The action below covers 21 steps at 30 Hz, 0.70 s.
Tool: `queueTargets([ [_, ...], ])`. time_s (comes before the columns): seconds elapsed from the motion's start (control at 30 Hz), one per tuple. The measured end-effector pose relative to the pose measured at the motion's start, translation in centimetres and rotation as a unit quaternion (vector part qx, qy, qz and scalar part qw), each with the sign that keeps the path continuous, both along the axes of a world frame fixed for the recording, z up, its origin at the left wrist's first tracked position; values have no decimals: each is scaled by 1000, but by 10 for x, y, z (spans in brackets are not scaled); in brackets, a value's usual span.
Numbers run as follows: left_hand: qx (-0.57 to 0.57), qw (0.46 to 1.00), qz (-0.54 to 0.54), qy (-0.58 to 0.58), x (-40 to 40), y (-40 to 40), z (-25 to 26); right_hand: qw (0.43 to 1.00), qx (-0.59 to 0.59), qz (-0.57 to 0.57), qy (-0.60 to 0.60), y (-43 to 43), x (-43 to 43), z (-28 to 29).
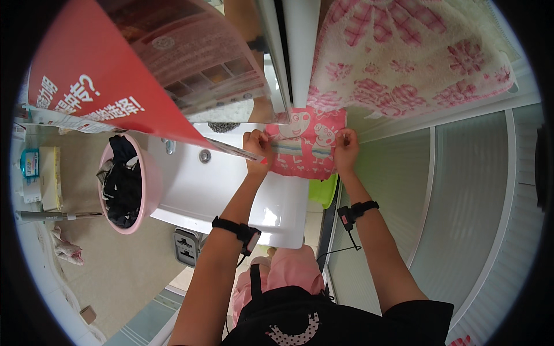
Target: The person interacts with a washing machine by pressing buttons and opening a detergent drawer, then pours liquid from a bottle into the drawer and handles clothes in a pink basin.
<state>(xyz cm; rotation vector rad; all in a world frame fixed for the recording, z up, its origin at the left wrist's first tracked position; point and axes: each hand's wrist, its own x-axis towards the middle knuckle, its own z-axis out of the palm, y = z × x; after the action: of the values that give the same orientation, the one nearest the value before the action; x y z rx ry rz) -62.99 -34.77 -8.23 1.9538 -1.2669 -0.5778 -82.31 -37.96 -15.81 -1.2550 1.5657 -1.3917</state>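
Note:
A pink hand towel (303,149) with white cartoon pigs is stretched between my two hands, beyond the right side of the white washbasin (225,186). My left hand (258,149) pinches its left edge, and a corner of a red printed sheet partly covers that hand. On the towel's right edge, the fingers of my right hand (347,149) are closed. A larger cream towel with pink flowers (389,65) hangs above and to the right. Part of a green basin (322,191) shows below the pink towel.
The red printed sheet (130,82) juts over the washbasin beside a mirror (270,86). At left, a pink tub (151,190) holds dark clothes (123,190). Frosted sliding panels (469,181) stand at right. A grey lidded bin (186,246) is below the washbasin.

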Motion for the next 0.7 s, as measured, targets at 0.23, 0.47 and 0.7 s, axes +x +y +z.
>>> queueTargets([
  [0.23,21,970,-110,-216,-16,4,8,987,140,80,17,2,-7,-2],
  [0.47,127,957,-181,-189,-31,27,-1,913,-50,225,337,8,26,69],
  [0.7,160,933,-312,-74,-13,32,8,862,118,384,308,9,34,52],
])
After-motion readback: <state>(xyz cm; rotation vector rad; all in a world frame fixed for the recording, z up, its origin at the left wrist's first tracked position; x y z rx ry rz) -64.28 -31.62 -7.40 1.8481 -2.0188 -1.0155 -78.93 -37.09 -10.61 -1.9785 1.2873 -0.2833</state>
